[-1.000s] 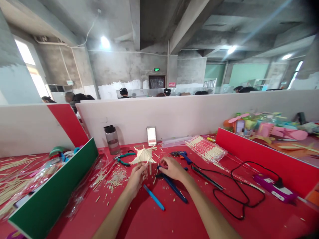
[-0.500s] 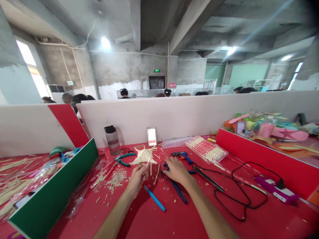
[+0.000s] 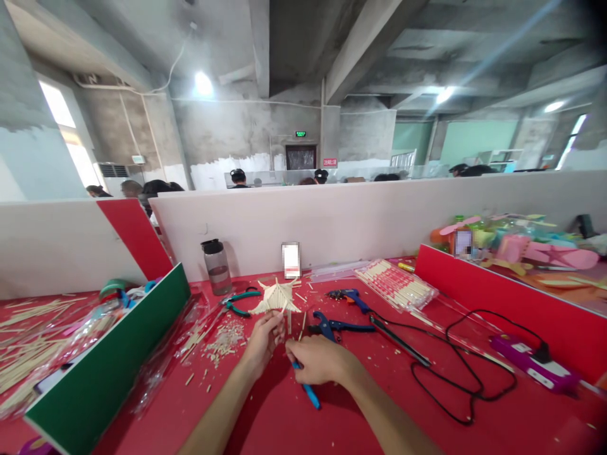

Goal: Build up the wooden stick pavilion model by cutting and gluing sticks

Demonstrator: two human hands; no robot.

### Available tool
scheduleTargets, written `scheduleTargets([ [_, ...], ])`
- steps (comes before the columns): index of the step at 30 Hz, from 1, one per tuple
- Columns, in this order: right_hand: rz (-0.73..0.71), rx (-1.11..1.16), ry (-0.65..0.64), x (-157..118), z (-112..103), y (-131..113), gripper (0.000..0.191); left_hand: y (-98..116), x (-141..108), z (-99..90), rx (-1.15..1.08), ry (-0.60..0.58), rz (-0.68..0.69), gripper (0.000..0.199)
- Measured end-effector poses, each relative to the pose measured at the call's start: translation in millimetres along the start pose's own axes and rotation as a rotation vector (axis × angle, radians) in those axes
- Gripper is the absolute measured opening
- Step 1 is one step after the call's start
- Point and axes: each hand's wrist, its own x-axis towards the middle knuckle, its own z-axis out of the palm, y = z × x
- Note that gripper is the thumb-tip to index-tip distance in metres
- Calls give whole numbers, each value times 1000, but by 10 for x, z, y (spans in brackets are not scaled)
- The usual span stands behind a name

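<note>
At blue pen (image 3: 312, 397), R hand (image 3: 317, 359) curled (palm dn)

Bright blue is shown by the pen (image 3: 312, 397) under the right fingers (image 3: 296, 351), dark blue by the cutter (image 3: 326, 326) beyond. Ribbed pale cream is seen on the stick model (image 3: 276, 296) past the left fingers (image 3: 271, 321), red on the table (image 3: 284, 423) beneath.

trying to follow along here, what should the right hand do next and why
Probably close the right hand on the blue pen and lift it: that hand covers part of it, while the left hand holds a thin stick.
</note>
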Motion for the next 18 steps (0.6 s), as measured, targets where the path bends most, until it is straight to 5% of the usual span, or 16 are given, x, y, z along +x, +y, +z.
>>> scheduleTargets([
  [9, -12, 79, 46, 2, 8, 29, 31, 19, 3, -11, -8, -27, -17, 33],
  [14, -223, 512, -48, -65, -188, 153, 21, 50, -26, 34, 43, -14, 8, 33],
  [18, -349, 960, 86, -140, -327, 210, 20, 65, -28, 49, 60, -8, -3, 34],
])
